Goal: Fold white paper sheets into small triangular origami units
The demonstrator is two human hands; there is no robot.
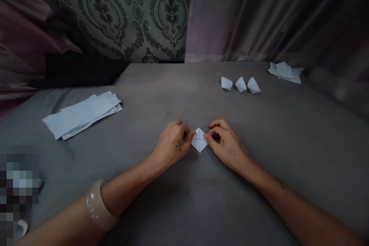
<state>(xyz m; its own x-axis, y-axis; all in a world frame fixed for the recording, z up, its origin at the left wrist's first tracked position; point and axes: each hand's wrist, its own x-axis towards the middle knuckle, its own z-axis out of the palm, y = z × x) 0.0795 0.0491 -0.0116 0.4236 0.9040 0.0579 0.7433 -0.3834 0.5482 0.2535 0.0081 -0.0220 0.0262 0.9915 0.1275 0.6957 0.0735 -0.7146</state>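
Between my hands is a small folded paper (199, 140), white and diamond-shaped, with crease lines crossing in its middle. My left hand (176, 141) pinches its left corner between thumb and finger. On the opposite corner, my right hand (226, 141) holds on with thumb and curled fingers. One point of the diamond faces away from me and another faces toward me. A pale, shiny bangle (99, 205) circles my left wrist.
Three folded paper pieces (241, 84) stand in a row at the back right. Beyond them lie loose paper scraps (285, 71). A stack of paper strips (86, 113) rests on the left of the grey cloth surface (161, 92). A dark cloth (83, 69) lies at the back left.
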